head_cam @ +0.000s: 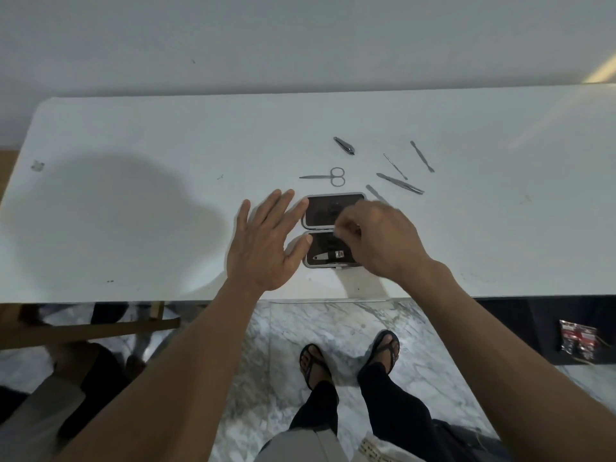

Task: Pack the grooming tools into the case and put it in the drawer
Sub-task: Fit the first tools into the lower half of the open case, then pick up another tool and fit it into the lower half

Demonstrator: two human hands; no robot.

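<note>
A dark grooming case (321, 211) with a grey rim lies open flat near the table's front edge, its two halves one behind the other. A small metal tool (328, 256) sits in the near half. My left hand (266, 241) lies flat with straight fingers, fingertips touching the case's left edge. My right hand (380, 238) hovers over the case's right side with fingers curled in a pinch above the hinge; whether it holds anything is hidden. Behind the case lie scissors (325, 176), a nail clipper (344, 145), tweezers (400, 183), a thin pick (395, 166) and a cuticle pusher (422, 156).
The white table (150, 201) runs across the view against a pale wall. Another slim tool (375, 192) is half hidden behind my right hand. Below the front edge are a marble floor, my sandalled feet (350, 358) and a wooden frame (83, 331) at the left.
</note>
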